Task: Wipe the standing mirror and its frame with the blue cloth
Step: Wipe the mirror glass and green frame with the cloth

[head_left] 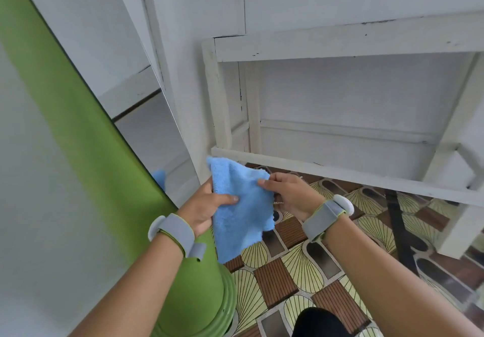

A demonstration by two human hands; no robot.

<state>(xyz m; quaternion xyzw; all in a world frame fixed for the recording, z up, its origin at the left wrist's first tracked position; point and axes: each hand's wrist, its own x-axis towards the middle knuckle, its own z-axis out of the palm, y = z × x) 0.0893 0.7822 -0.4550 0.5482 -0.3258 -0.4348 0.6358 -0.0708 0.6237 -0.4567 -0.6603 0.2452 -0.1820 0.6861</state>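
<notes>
Head view: both hands pinch the blue cloth (241, 205) mid-frame, left hand (207, 205) nearer the standing mirror (154, 132) (green frame (78, 140) running upper left to bottom); right hand (288, 195) farther.

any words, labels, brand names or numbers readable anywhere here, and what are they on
None can be read.
Blue cloth: a small tag shows at its right edge, near the right hand, too small and blurred to read.
Grey wristbands, green mirror frame, white wooden rack: no print visible.
</notes>
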